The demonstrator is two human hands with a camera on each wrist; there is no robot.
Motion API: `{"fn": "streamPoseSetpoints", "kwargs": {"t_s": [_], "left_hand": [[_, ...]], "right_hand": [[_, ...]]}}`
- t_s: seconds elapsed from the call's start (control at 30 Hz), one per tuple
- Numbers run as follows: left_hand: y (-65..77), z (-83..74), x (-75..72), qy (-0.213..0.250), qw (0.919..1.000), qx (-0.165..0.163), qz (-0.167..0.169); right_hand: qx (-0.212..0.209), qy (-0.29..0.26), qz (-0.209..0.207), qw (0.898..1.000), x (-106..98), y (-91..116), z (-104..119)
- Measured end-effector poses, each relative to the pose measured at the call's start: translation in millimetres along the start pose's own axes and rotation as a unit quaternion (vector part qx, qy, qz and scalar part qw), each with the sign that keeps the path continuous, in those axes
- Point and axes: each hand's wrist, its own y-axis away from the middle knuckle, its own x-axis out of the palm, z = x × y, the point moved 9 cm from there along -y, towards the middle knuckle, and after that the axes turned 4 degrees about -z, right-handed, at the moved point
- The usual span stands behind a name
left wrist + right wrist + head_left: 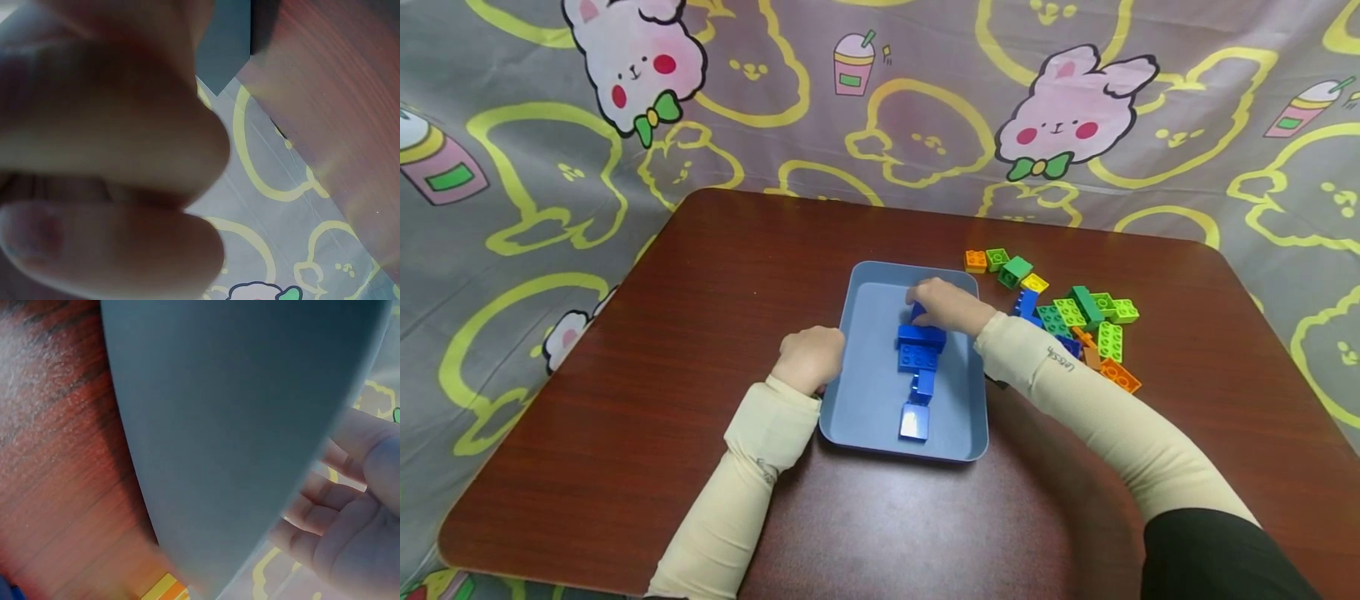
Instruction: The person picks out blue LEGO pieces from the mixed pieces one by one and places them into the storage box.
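On the dark red-brown wood-grained table [880, 525], a shallow grey-blue plastic tray [868, 400] holds glossy blue plastic pieces in a row: a smooth square block [914, 422] nearest, then a small block [922, 387], a studded brick [917, 357] and a long brick [922, 336]. The left hand [809, 358] curls its fingers around the tray's left rim. Farther off, the right hand [951, 307] pinches a blue plastic block [917, 314] at the row's far end. Green, orange, yellow and blue plastic bricks [1070, 313] lie right of the tray, before a grey printed cloth [820, 150].
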Motion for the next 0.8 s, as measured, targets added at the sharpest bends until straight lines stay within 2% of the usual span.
{"fn": "streamPoseSetpoints", "kwargs": {"t_s": [0.33,0.8], "left_hand": [[1.3,-2.3,-0.3,0.003,1.0,0.001,0.0],[1.3,-2.0,0.0,0.004,1.0,0.004,0.001]], "right_hand": [[0.016,-0.016,-0.027,0.999,-10,6,-7],[0.073,-0.031,-0.082,0.993,-35,27,-15]]}}
